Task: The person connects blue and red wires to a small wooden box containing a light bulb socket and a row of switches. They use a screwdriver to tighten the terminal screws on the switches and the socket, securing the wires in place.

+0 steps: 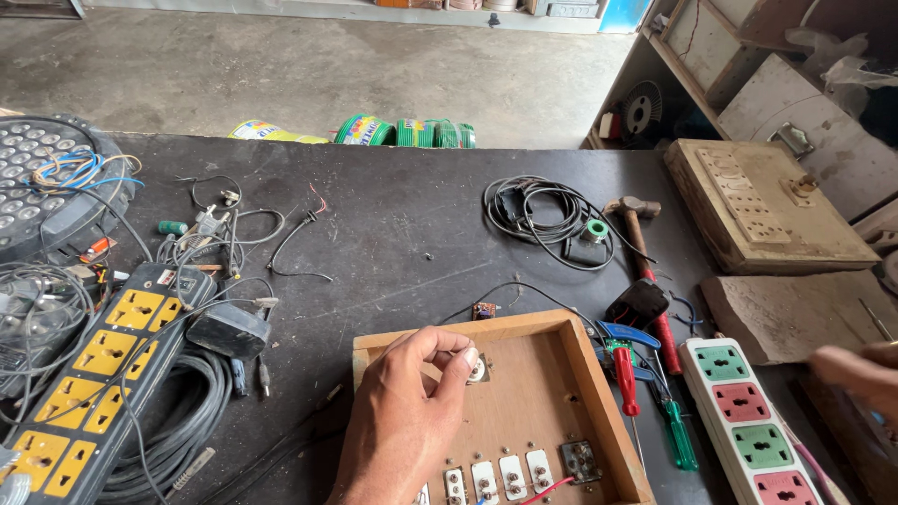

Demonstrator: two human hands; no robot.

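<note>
- Keep the wooden box [571, 374] flat on the black workbench [402, 224], beside the power strip [748, 421], so it does not shift.
- Your left hand [404, 411] curls nearly closed, fingertips pinching the small white fitting [476, 368] on the box's panel; grip it squarely.
- Your right hand [856, 374] sits at the frame edge; its grip cannot be told.

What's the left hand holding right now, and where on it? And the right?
The left hand pinches a small white fitting by its top edge, inside the wooden box. The right hand is blurred at the frame edge; whether it holds anything cannot be told.
</note>
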